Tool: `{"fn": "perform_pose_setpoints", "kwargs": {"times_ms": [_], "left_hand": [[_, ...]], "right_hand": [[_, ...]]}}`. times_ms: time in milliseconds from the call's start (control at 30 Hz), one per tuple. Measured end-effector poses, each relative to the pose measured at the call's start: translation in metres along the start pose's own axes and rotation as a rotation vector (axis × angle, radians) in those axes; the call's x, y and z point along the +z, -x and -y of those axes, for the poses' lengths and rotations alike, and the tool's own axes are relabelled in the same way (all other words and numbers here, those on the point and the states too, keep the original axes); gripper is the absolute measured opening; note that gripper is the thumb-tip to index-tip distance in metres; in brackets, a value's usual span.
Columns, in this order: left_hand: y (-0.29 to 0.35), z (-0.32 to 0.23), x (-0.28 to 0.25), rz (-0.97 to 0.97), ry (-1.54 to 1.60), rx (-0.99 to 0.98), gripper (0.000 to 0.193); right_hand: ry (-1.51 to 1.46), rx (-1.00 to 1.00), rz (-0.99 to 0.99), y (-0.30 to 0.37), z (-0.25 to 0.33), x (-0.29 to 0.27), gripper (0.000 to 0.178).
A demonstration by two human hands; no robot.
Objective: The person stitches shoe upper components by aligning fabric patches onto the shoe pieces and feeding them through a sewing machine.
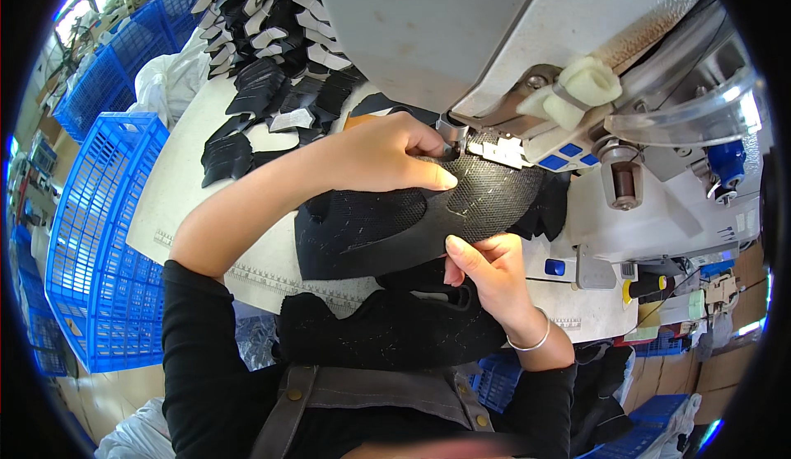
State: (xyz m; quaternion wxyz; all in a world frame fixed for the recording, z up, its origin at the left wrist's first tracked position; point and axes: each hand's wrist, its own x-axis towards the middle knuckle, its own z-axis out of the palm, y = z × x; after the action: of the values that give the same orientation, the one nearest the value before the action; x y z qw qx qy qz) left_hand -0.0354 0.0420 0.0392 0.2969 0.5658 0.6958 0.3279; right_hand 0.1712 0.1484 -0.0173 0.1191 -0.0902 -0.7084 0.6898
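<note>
A black mesh fabric piece (pixel 371 245), shaped like a shoe upper, lies on the white sewing table under the machine's needle area (pixel 453 133). My left hand (pixel 400 158) reaches across it from the left, its fingers curled close beside the needle area and its thumb on the mesh. Some of its fingertips are hidden behind the machine parts. At the piece's near right edge, my right hand (pixel 493 276) pinches the border between thumb and fingers. Another dark fabric piece (pixel 395 327) rests at the table's front edge, against my apron.
The grey sewing machine head (pixel 428 30) overhangs the work. Black and white cut pieces (pixel 268 22) are heaped at the back left. Blue plastic crates (pixel 107 245) stand left of the table. Thread spools (pixel 647 288) sit at the right. A measuring scale (pixel 280 282) runs along the table edge.
</note>
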Motion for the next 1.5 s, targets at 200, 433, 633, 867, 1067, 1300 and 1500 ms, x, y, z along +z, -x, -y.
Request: {"fn": "perform_pose_setpoints", "kwargs": {"times_ms": [200, 433, 633, 867, 1067, 1300, 1500], "left_hand": [[-0.011, -0.006, -0.006, 0.085, 0.113, -0.138, 0.027], [-0.011, 0.004, 0.006, 0.0, 0.483, -0.079, 0.02], [-0.007, 0.005, 0.013, -0.066, 0.554, -0.079, 0.022], [0.004, -0.001, 0.017, -0.155, 0.325, -0.079, 0.037], [-0.003, -0.008, 0.009, -0.132, 0.451, -0.107, 0.03], [0.001, 0.003, -0.01, -0.132, 0.237, 0.155, 0.033], [0.032, -0.004, 0.014, -0.831, -0.714, 0.435, 0.038]], "right_hand": [[-0.05, -0.049, 0.015, 0.0, 0.01, 0.013, 0.031], [-0.033, -0.087, 0.024, -0.009, 0.0, -0.007, 0.033], [0.013, -0.097, -0.023, -0.014, 0.004, -0.018, 0.03], [0.106, -0.127, -0.049, -0.017, 0.014, -0.03, 0.027], [0.114, -0.064, -0.112, -0.027, 0.023, -0.033, 0.026], [0.123, -0.019, -0.119, -0.03, 0.028, -0.024, 0.026], [0.127, -0.075, -0.12, -0.03, 0.023, -0.019, 0.026]]}}
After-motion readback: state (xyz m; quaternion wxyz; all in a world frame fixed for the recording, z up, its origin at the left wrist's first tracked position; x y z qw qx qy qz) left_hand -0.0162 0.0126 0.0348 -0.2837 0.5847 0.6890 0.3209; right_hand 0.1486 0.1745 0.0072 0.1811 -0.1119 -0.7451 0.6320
